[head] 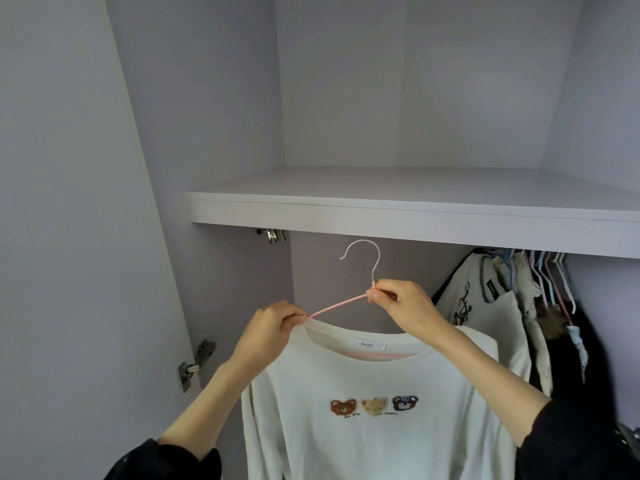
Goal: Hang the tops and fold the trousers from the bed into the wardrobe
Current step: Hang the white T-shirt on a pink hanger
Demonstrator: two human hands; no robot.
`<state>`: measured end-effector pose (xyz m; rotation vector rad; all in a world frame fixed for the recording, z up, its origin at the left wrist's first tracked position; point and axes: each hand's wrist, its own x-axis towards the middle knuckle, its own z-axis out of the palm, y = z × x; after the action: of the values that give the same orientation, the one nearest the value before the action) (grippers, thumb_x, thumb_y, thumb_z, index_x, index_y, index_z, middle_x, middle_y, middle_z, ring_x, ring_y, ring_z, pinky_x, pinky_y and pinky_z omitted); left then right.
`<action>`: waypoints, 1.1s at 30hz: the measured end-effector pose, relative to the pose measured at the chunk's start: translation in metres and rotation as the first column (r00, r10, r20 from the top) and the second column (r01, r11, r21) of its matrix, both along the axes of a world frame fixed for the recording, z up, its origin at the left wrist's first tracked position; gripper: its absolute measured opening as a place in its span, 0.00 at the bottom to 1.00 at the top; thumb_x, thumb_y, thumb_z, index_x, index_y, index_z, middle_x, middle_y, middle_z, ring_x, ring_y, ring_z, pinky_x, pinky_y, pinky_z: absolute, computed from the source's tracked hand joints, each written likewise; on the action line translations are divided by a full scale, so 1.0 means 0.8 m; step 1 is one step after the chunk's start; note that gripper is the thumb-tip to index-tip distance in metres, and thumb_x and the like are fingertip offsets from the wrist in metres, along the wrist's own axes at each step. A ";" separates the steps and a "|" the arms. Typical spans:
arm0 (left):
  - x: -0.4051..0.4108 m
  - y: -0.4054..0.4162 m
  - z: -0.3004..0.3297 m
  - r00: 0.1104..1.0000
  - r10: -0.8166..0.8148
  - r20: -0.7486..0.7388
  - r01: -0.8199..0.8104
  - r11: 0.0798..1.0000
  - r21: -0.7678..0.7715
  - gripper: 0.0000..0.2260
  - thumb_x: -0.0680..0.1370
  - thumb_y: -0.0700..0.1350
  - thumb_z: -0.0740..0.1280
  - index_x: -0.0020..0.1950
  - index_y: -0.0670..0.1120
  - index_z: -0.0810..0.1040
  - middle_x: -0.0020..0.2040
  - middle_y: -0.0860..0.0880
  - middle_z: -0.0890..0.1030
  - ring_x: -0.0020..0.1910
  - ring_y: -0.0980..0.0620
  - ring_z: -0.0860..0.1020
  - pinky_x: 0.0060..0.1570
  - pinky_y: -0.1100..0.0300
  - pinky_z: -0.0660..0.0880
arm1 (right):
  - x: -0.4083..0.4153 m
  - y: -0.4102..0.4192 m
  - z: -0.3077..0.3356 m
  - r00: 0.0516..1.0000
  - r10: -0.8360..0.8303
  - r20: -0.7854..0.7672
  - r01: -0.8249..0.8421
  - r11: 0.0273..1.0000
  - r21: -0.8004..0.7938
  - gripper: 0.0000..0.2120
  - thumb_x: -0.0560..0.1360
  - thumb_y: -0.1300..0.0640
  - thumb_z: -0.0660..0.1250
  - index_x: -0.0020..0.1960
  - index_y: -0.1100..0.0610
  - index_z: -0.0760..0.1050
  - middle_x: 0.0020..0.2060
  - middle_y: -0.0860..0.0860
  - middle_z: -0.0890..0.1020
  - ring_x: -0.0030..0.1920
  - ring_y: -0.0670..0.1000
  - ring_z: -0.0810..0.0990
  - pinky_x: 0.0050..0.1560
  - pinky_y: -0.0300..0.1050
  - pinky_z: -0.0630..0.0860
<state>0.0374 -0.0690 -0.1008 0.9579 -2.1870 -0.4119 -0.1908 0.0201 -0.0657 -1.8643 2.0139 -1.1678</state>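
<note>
Both hands [273, 327] [405, 303] grip pink hanger [337, 305] carrying white top [363, 427], label "fann".

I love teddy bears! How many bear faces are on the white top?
3, in a row across the chest of the white top: a brown one left, a tan one in the middle, a dark one right.

both arms raised in front, forearms bare, dark sleeves pushed back near the elbows. left hand [273, 327] fingers curled, thumb and forefinger pinching at the left shoulder of the pink hanger [337, 305]. right hand [401, 301] higher, fingers curled, pinching the hanger at the base of its hook. wrists angled inward toward each other.
</note>
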 end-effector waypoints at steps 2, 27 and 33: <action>-0.006 0.006 0.000 1.000 -0.007 -0.001 0.007 1.000 -0.011 0.07 0.78 0.40 0.64 0.50 0.43 0.82 0.37 0.61 0.74 0.36 0.60 0.74 0.37 0.71 0.66 | -0.003 0.001 0.002 1.000 -0.002 0.020 0.002 1.000 -0.003 0.13 0.78 0.51 0.63 0.39 0.55 0.79 0.27 0.52 0.70 0.29 0.47 0.63 0.35 0.44 0.61; -0.110 0.018 -0.026 0.994 0.084 0.064 -0.080 0.995 -0.063 0.11 0.81 0.42 0.58 0.56 0.45 0.79 0.51 0.47 0.82 0.49 0.42 0.79 0.40 0.57 0.70 | -0.081 0.092 -0.034 0.844 -0.065 0.532 -0.069 0.971 0.229 0.13 0.80 0.67 0.56 0.50 0.55 0.78 0.33 0.48 0.76 0.29 0.45 0.72 0.29 0.35 0.68; -0.151 0.035 0.008 0.993 -0.083 0.089 0.114 0.890 -0.441 0.23 0.72 0.29 0.64 0.66 0.42 0.70 0.66 0.40 0.71 0.65 0.39 0.69 0.56 0.41 0.75 | -0.121 0.078 -0.061 0.622 -0.360 0.696 0.222 0.933 0.285 0.11 0.80 0.66 0.57 0.49 0.59 0.78 0.36 0.52 0.76 0.32 0.46 0.73 0.30 0.33 0.75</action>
<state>-0.0835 -0.0414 -0.0946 0.6142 -2.2576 0.0854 -0.2875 0.0825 -0.1146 -0.7445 1.8436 -1.4536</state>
